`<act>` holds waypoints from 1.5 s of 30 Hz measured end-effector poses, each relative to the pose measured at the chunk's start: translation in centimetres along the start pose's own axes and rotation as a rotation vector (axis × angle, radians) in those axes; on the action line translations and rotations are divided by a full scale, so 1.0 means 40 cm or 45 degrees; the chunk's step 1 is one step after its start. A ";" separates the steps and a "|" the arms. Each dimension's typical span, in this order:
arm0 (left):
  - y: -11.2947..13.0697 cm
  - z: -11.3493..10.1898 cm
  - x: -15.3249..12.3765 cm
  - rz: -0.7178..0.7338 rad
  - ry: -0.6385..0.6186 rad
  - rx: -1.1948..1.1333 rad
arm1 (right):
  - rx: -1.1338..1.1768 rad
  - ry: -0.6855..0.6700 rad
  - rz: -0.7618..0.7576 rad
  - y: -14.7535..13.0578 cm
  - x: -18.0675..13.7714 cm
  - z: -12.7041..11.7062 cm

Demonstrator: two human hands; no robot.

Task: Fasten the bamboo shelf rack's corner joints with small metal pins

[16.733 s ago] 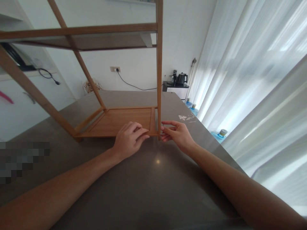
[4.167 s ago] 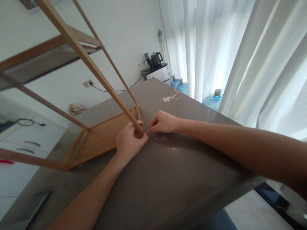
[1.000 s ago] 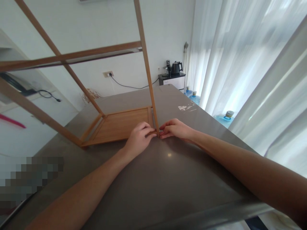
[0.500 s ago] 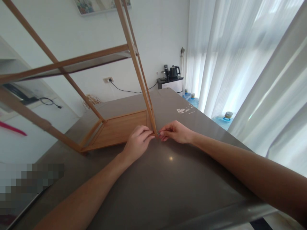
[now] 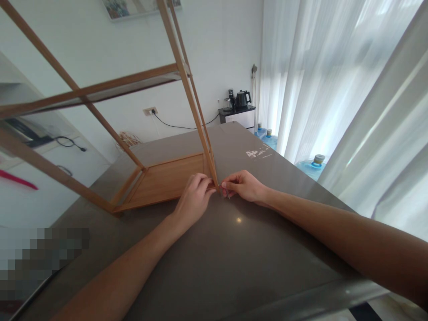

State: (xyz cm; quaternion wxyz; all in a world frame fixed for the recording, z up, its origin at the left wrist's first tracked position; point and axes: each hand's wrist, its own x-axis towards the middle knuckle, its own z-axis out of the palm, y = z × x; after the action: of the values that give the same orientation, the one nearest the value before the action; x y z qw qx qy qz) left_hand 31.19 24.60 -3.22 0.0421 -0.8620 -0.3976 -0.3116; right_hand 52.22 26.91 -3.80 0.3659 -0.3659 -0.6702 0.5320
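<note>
A wooden shelf rack (image 5: 167, 178) stands tilted in view on the left part of the table, with its bottom board low and its posts rising past the top edge. My left hand (image 5: 197, 191) is closed on the edge of the bottom board beside the near right post (image 5: 200, 120). On the outer side of that post's foot, my right hand (image 5: 242, 185) pinches a thin metal hex key (image 5: 228, 194) between thumb and fingers. Its tip lies against the post; the contact itself is too small to make out.
The rack stands on a dark grey table (image 5: 267, 249) with a patch of white marks (image 5: 257, 153). A kettle (image 5: 243, 98) sits on a small cabinet behind. Blue water bottles (image 5: 312, 167) and white curtains (image 5: 334, 80) line the right side. A wall socket (image 5: 150, 111) holds a plug.
My right fingers have shifted slightly, and the hex key has turned so a thin part now points downward below them. My left hand stays on the board. The view has moved a little.
</note>
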 end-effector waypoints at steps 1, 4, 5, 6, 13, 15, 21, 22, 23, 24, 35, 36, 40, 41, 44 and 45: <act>0.003 0.003 0.002 -0.016 -0.016 0.009 | 0.027 0.011 0.029 0.001 0.001 0.005; 0.008 0.011 0.005 -0.024 -0.066 0.022 | 0.148 0.048 0.159 -0.002 0.002 0.017; 0.009 0.012 0.005 -0.020 -0.082 0.023 | 0.202 0.060 0.216 -0.004 0.002 0.020; 0.011 0.012 0.005 -0.019 -0.098 0.025 | 0.253 0.071 0.268 -0.007 0.001 0.023; 0.027 0.007 0.013 -0.061 -0.082 0.002 | 0.496 0.113 0.463 -0.036 -0.013 0.045; 0.027 0.012 0.017 -0.119 -0.067 -0.051 | 0.557 0.193 0.443 -0.040 -0.017 0.052; 0.029 0.021 0.026 -0.215 -0.058 -0.072 | 0.502 0.203 0.398 -0.051 -0.027 0.060; 0.032 0.020 0.026 -0.217 -0.058 -0.059 | 0.468 0.168 0.399 -0.053 -0.028 0.054; 0.035 0.018 0.027 -0.220 -0.060 -0.047 | 0.409 0.123 0.396 -0.054 -0.029 0.047; 0.037 0.017 0.027 -0.226 -0.062 -0.037 | 0.332 0.063 0.371 -0.054 -0.029 0.038; 0.039 0.016 0.025 -0.230 -0.060 -0.036 | -0.216 -0.145 0.030 -0.042 -0.016 -0.030; 0.040 0.016 0.024 -0.231 -0.059 -0.032 | -0.175 -0.110 0.045 -0.042 -0.015 -0.028; 0.047 0.013 0.024 -0.243 -0.063 -0.015 | 0.100 0.038 0.145 -0.034 -0.008 -0.008; 0.048 0.013 0.025 -0.246 -0.064 -0.012 | 0.173 0.080 0.178 -0.029 -0.005 -0.002; 0.051 0.012 0.027 -0.252 -0.066 -0.007 | 0.358 0.196 0.276 -0.020 0.008 0.017; 0.051 0.012 0.027 -0.252 -0.064 -0.005 | 0.395 0.232 0.298 -0.020 0.012 0.022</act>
State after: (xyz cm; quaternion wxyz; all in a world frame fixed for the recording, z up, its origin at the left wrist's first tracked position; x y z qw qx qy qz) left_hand 33.43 24.10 -2.63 -0.0004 -0.8261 -0.4812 -0.2934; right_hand 51.14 26.81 -3.09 0.4127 -0.4270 -0.4974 0.6324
